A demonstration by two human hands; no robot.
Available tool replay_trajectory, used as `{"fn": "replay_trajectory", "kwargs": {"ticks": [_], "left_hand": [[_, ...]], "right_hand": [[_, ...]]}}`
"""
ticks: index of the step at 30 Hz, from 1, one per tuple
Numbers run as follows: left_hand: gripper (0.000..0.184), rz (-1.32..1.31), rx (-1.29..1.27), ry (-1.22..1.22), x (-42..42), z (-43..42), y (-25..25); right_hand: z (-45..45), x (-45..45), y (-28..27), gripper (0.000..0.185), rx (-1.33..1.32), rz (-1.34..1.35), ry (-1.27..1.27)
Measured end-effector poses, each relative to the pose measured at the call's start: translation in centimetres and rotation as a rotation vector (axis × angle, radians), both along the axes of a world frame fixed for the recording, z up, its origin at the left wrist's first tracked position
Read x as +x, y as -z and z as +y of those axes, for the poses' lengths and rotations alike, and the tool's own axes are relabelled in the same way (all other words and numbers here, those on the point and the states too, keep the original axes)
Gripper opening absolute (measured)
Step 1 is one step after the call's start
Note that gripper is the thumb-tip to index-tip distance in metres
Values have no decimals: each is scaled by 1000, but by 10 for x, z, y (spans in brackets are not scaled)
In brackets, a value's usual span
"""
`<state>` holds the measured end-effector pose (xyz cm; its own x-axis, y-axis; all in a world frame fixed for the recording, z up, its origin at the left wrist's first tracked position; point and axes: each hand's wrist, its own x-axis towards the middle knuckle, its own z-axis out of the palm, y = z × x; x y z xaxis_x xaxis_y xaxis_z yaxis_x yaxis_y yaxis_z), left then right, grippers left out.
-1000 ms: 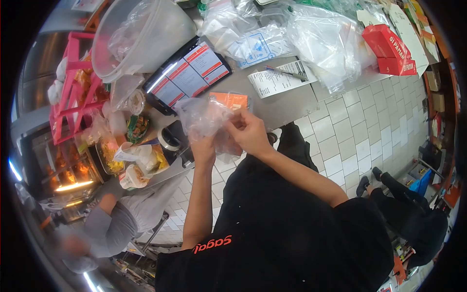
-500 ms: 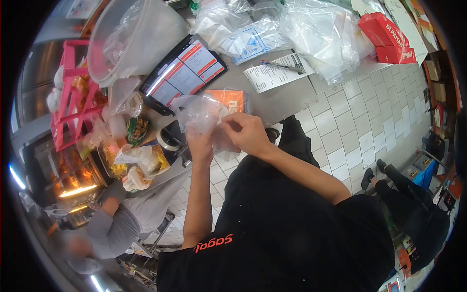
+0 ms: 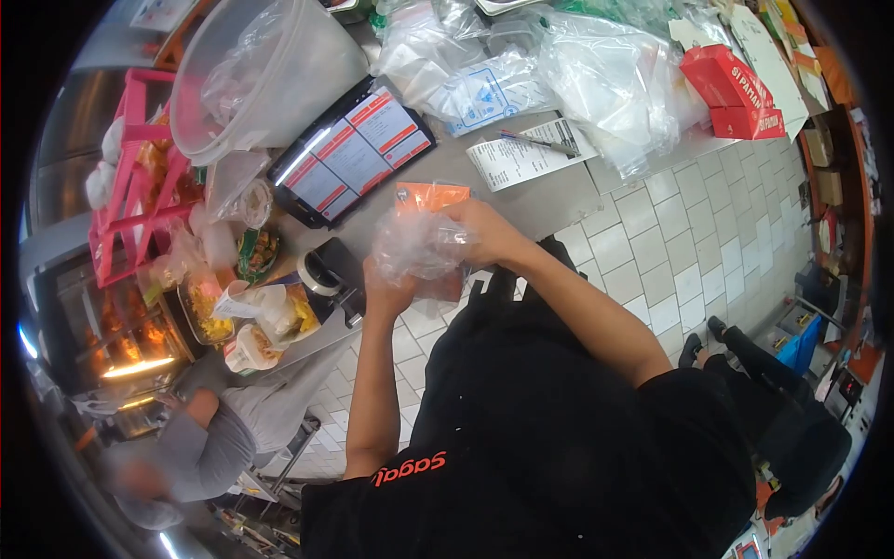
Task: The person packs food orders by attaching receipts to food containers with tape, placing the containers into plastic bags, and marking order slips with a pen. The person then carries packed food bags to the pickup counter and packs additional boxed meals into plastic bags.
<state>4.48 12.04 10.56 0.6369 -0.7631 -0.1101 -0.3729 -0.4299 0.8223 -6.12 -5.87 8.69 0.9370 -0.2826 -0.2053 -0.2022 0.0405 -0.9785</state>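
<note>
A crumpled clear plastic bag (image 3: 419, 244) is between my two hands, above the edge of the metal counter. My left hand (image 3: 387, 287) grips the bag's lower left side, its fingers partly behind the film. Closed on the bag's right side is my right hand (image 3: 482, 233), with the fingertips hidden by plastic. An orange printed packet or box (image 3: 432, 196) shows just behind the bag, and some orange shows through the film below. Whether it is inside the bag I cannot tell.
A tablet (image 3: 354, 149) stands behind my hands, with a receipt and pen (image 3: 531, 149) to its right. Plastic bags (image 3: 605, 84) and a red carton (image 3: 736, 93) lie farther back. Left are a plastic tub (image 3: 251, 84), pink rack (image 3: 140, 186) and food packs (image 3: 279, 312). Two people stand nearby.
My right hand has moved right and slightly up from its pinch near the bag's middle. The bag has spread toward the right and bunched between both hands.
</note>
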Motion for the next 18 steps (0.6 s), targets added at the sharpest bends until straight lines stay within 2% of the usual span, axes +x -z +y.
{"fn": "replay_trajectory", "kwargs": {"ticks": [2,5,7,8,9,12,13,14,15,17,18], "left_hand": [[35,159,-104,-173,-5,-5,1],[33,353,-185,-391,-7,-11,2],[33,568,-247,-466,-1,-7,6],[36,524,-248,-438,1,-8,10],[39,482,-247,-414,1,-8,17],[41,259,-209,-380,6,2,38],[41,167,-194,-367,11,3,42],[42,132,-138,-315,16,-1,31],[42,98,-82,-270,20,-6,5],[43,-12,65,-127,29,-15,-47],[46,-20,252,-95,34,-14,-68]], "right_hand": [[8,1,1,20,55,94,111],[25,-4,14,10,505,159,311],[34,-19,7,5,512,91,236],[39,-26,3,4,515,56,197],[51,-31,11,7,307,43,136],[17,-27,-13,11,-46,11,-142],[-2,-31,-11,21,-210,-16,-180],[-19,-36,-17,28,-346,-2,-21],[-41,-44,-5,35,-869,-45,123],[-72,-50,12,31,-1156,249,142],[-86,-51,17,29,-1153,224,122]]}}
